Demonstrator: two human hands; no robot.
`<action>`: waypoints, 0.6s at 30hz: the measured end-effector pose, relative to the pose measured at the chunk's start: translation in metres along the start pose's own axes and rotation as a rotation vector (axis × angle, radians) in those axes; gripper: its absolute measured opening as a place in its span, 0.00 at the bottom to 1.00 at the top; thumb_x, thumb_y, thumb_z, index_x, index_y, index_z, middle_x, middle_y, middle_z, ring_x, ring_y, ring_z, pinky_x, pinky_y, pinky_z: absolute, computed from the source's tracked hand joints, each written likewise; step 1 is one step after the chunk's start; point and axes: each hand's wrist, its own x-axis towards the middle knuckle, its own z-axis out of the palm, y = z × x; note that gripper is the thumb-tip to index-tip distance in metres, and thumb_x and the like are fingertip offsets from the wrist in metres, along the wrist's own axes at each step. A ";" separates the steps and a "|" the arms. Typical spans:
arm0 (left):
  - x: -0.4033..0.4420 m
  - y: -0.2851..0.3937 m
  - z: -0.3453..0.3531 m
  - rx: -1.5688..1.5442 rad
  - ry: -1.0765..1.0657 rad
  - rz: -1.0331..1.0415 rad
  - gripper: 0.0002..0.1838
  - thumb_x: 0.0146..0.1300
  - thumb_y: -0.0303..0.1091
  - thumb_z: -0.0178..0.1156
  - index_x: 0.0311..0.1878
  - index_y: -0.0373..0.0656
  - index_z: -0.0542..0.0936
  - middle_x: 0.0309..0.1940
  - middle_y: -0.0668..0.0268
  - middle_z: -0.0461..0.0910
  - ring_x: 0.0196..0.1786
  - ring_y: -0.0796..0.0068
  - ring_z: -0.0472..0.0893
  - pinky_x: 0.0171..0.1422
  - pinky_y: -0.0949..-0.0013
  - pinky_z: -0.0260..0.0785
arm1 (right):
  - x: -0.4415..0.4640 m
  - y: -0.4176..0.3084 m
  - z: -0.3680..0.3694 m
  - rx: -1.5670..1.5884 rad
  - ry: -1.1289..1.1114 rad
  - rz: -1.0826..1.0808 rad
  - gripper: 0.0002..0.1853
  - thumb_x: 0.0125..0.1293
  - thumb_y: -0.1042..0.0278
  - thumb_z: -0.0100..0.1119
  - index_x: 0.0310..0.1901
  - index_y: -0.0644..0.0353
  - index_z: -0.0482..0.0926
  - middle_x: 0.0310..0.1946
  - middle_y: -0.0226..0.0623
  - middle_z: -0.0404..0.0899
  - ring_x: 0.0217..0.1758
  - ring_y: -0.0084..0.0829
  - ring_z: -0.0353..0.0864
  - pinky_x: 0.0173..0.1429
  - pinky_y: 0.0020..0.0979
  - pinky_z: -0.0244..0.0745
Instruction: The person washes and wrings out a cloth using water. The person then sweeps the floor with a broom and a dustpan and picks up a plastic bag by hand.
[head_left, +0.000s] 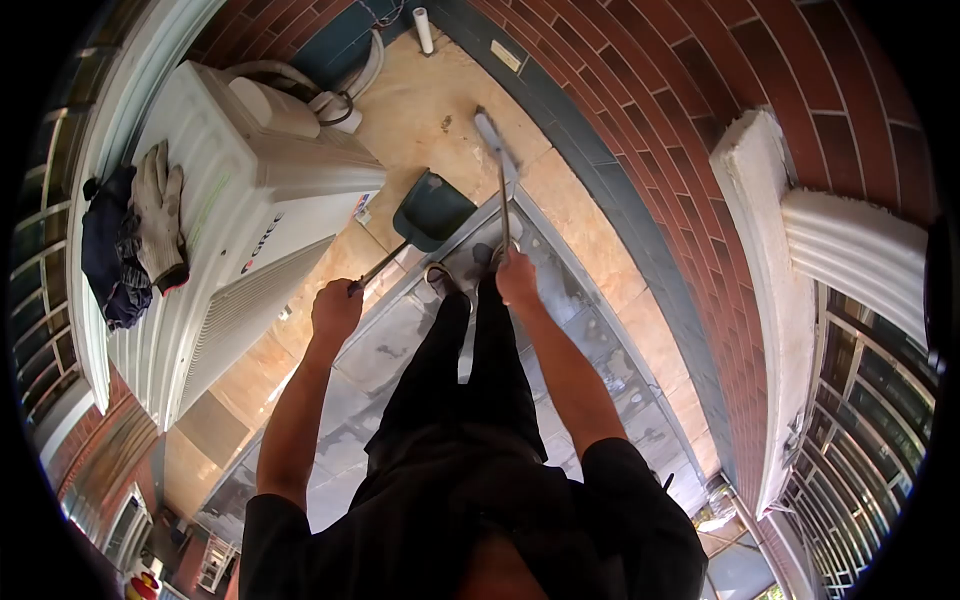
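My left hand [337, 308] is wrapped round the handle of a dark green dustpan [433, 211], whose pan rests on the floor ahead of my feet. The fingers of my right hand [517, 279] are closed round the thin handle of a broom [493, 135]. Its head lies on the tan floor tiles, beyond the dustpan and to its right. Both tools are apart from each other. Small dark spots mark the tiles near the broom head.
A white air-conditioner unit [290, 190] stands at the left, with work gloves [157, 215] and dark cloth [112, 250] on top. A brick wall [640, 120] runs along the right. A white pipe [424, 32] rises at the far corner.
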 end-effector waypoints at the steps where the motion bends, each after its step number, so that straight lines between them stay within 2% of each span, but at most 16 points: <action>1: -0.001 0.002 0.001 -0.023 0.000 -0.018 0.14 0.60 0.41 0.58 0.39 0.40 0.83 0.35 0.50 0.83 0.41 0.47 0.82 0.46 0.53 0.74 | 0.022 0.011 0.001 -0.163 0.077 -0.114 0.17 0.61 0.71 0.48 0.51 0.62 0.76 0.39 0.60 0.80 0.43 0.60 0.81 0.47 0.49 0.78; 2: -0.005 0.006 0.001 -0.044 0.023 -0.036 0.14 0.60 0.41 0.57 0.39 0.40 0.83 0.34 0.49 0.83 0.40 0.46 0.82 0.46 0.52 0.74 | 0.045 0.019 0.003 -0.187 0.162 -0.188 0.17 0.61 0.71 0.48 0.51 0.62 0.77 0.42 0.61 0.79 0.49 0.59 0.79 0.56 0.51 0.73; 4: -0.008 0.006 0.004 -0.060 0.055 -0.046 0.14 0.61 0.41 0.57 0.39 0.41 0.83 0.34 0.49 0.82 0.40 0.46 0.82 0.46 0.52 0.74 | 0.082 -0.002 -0.008 -0.322 0.153 -0.158 0.17 0.59 0.72 0.50 0.49 0.65 0.76 0.45 0.62 0.78 0.49 0.58 0.79 0.53 0.50 0.75; 6: -0.010 0.007 0.007 -0.069 0.054 -0.057 0.14 0.61 0.41 0.57 0.39 0.40 0.83 0.33 0.48 0.82 0.40 0.46 0.82 0.46 0.52 0.74 | 0.111 0.011 0.007 -0.366 0.124 -0.128 0.17 0.58 0.72 0.52 0.49 0.66 0.75 0.45 0.62 0.77 0.50 0.58 0.79 0.54 0.50 0.75; 8: -0.011 0.012 0.006 -0.052 0.036 -0.094 0.14 0.61 0.41 0.58 0.41 0.41 0.83 0.34 0.49 0.82 0.40 0.46 0.82 0.46 0.51 0.74 | 0.124 0.023 0.030 -0.503 0.087 -0.232 0.18 0.57 0.73 0.52 0.50 0.66 0.74 0.43 0.61 0.79 0.49 0.58 0.79 0.52 0.51 0.75; 9: -0.012 0.011 0.007 -0.058 0.028 -0.089 0.14 0.61 0.41 0.58 0.41 0.41 0.83 0.34 0.49 0.82 0.40 0.46 0.82 0.46 0.51 0.74 | 0.114 0.029 0.037 -0.436 0.056 -0.212 0.19 0.57 0.73 0.52 0.52 0.66 0.74 0.41 0.60 0.79 0.49 0.59 0.78 0.52 0.51 0.74; 11: -0.017 0.007 0.006 0.000 0.047 -0.059 0.13 0.61 0.40 0.58 0.42 0.41 0.82 0.35 0.49 0.83 0.40 0.47 0.82 0.46 0.50 0.74 | 0.087 0.046 0.030 -0.433 0.081 -0.378 0.21 0.59 0.72 0.51 0.56 0.63 0.73 0.42 0.60 0.79 0.49 0.59 0.78 0.52 0.51 0.74; 14: -0.019 0.001 0.004 0.000 0.018 -0.101 0.13 0.61 0.40 0.58 0.43 0.41 0.81 0.36 0.50 0.83 0.41 0.48 0.82 0.47 0.51 0.73 | 0.022 0.035 -0.006 -0.314 0.028 -0.259 0.23 0.61 0.72 0.50 0.59 0.59 0.72 0.44 0.60 0.79 0.49 0.58 0.78 0.53 0.51 0.74; 16: -0.018 0.000 0.000 0.025 0.000 -0.143 0.13 0.61 0.39 0.59 0.42 0.41 0.82 0.37 0.51 0.83 0.42 0.49 0.82 0.47 0.52 0.73 | 0.000 0.029 -0.014 -0.262 0.154 -0.283 0.22 0.62 0.72 0.48 0.59 0.57 0.73 0.43 0.60 0.79 0.48 0.57 0.79 0.52 0.52 0.74; 18: -0.018 -0.004 0.000 0.012 0.004 -0.149 0.13 0.61 0.39 0.59 0.42 0.41 0.82 0.37 0.51 0.83 0.42 0.49 0.82 0.47 0.52 0.73 | 0.019 0.029 -0.013 -0.285 0.214 -0.270 0.22 0.62 0.72 0.49 0.59 0.57 0.73 0.40 0.60 0.79 0.45 0.57 0.80 0.50 0.52 0.75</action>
